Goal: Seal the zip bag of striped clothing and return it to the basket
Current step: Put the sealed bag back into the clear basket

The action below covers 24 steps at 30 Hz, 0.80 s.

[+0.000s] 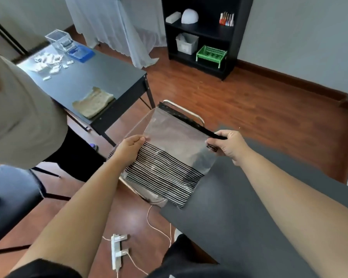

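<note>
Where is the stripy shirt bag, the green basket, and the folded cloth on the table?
zip bag (169, 137), head view: clear upper part, above the striped clothing.
green basket (211, 54), head view: its front wall, on the black shelf.
folded beige cloth (92, 102), head view: middle of its top surface.

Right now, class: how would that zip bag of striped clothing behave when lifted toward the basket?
The zip bag is probably floppy: both hands, left and right, hold its edges. Its clear glossy film looks slippery. With only flat striped clothing inside, it likely feels light.
</note>
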Motion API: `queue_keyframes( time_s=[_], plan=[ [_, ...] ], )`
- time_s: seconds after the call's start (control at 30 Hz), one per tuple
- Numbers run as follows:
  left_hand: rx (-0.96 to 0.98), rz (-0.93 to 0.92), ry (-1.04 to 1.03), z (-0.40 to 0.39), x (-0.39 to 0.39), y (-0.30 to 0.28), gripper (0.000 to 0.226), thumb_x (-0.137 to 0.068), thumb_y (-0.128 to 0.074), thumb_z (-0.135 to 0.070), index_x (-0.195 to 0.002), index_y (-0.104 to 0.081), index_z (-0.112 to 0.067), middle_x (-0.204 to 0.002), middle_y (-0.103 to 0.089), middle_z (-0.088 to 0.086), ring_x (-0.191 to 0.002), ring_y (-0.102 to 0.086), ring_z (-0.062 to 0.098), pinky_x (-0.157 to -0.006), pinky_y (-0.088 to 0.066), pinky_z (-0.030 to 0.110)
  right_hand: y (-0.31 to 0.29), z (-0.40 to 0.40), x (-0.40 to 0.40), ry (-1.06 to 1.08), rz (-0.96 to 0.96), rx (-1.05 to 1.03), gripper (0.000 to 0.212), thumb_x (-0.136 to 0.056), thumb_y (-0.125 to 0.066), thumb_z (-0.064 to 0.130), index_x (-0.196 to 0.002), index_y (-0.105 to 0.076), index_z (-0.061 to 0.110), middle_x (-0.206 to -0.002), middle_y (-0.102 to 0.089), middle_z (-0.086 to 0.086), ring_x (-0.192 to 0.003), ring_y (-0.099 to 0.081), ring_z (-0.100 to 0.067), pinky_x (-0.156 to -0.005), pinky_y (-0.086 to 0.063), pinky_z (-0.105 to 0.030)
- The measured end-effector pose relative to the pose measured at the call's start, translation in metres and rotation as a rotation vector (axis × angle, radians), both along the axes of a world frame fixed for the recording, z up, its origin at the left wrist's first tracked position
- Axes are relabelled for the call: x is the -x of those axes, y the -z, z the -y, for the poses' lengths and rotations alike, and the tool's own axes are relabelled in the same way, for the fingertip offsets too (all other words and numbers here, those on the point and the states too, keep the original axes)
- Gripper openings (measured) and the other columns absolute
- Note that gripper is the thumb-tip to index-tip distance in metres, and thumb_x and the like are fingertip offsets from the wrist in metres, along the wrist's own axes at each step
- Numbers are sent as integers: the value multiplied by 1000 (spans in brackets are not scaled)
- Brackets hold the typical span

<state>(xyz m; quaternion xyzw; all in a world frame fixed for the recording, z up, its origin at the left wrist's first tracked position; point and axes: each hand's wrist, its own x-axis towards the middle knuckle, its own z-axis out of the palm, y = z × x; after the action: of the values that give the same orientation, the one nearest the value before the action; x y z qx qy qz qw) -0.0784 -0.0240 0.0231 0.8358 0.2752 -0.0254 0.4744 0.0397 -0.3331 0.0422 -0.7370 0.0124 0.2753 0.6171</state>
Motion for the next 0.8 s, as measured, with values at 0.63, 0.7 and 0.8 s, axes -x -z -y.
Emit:
queue_keyframes(
  time_s=[0.63, 0.7, 0.8],
  plan=[
    [-303, -437, 240, -80, -61, 119, 35, -103, -42, -37, -118, -66, -16, -120, -66, 11, -111, -58, 31, -86, -41, 34, 83, -107, -26, -578, 310, 1100, 32, -91, -50, 13, -118, -65, 25, -114, -68, -9, -111, -55, -32, -97, -35, -41],
    [-324, -426, 246, -81, -63, 127, 35, -103, -42, -36, -118, -66, -17, -120, -67, 11, -110, -59, 31, -85, -42, 34, 89, -116, -23, -655, 340, 1220, 31, -88, -47, 5, -107, -65, 21, -106, -68, -10, -110, -54, -32, -101, -30, -42],
    [-364, -421, 266, -80, -64, 134, 36, -103, -39, -39, -123, -63, -22, -122, -66, 10, -110, -60, 31, -83, -45, 35, 94, -124, -20, -751, 367, 1322, 25, -83, -50, 1, -94, -59, 21, -103, -68, -7, -108, -53, -28, -98, -29, -40]
  ],
)
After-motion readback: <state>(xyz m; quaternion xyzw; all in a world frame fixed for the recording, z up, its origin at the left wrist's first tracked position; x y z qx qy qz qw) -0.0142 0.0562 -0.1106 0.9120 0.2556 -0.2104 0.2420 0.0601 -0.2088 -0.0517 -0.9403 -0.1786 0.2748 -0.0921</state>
